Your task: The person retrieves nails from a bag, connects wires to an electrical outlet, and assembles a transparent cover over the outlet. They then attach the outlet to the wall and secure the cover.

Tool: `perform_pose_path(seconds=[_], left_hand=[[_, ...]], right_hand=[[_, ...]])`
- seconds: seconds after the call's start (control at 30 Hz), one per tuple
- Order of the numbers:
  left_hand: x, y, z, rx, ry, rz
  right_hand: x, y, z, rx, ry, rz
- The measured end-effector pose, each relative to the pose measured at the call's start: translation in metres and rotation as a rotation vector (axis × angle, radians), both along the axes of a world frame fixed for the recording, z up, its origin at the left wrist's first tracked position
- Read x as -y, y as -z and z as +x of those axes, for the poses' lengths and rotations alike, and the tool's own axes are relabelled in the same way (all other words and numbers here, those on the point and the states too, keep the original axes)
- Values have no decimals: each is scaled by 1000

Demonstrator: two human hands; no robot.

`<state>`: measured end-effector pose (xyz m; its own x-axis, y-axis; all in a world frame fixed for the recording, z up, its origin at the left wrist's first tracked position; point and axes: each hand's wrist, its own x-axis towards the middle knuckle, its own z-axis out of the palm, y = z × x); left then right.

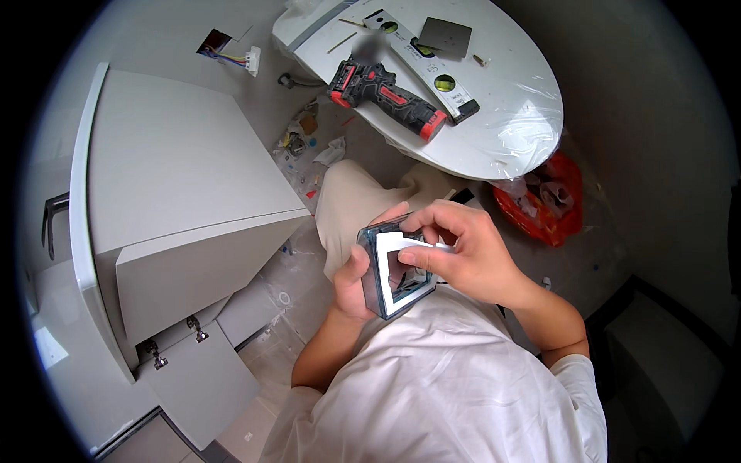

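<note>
In front of my white shirt, my left hand (353,287) grips a clear bluish plastic box cover (370,282) by its side, with fingers wrapped behind it. A white square frame (390,297) runs around the face of the cover, which is tilted toward me. My right hand (472,251) reaches over from the right and pinches the frame's white upper strip between thumb and fingers. That strip appears raised off the cover near the fingertips. Some of the cover's right edge is hidden by my right hand.
A black-and-red cordless drill (390,96), a spirit level (424,69) and a grey square plate (444,37) lie on a white rounded surface (505,92) ahead. Left stands a grey cabinet (177,147); wires with a white connector (252,61) hang from the wall. A red bag (567,201) sits right.
</note>
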<state>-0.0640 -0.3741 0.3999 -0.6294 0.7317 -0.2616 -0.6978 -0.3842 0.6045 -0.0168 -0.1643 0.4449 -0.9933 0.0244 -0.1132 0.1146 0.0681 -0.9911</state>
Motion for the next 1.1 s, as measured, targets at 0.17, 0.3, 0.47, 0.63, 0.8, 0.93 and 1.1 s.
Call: perform_pose_path(seconds=[0.17, 0.3, 0.47, 0.63, 0.8, 0.93, 1.1], left_hand=[[6, 8, 0, 42, 22, 35], [-2, 0, -1, 204, -11, 33], [4, 12, -1, 338, 34, 150], [0, 6, 1, 331, 79, 70], [2, 9, 3, 327, 74, 103], [1, 9, 2, 287, 81, 106], [-5, 0, 2, 251, 85, 22]], right_hand=[[5, 8, 4, -186, 26, -19], [8, 8, 6, -272, 133, -90], [7, 8, -2, -235, 128, -110], [11, 25, -6, -209, 121, -48], [11, 24, -6, -292, 162, 148], [11, 20, -4, -271, 173, 162], [12, 17, -4, -240, 210, 129]])
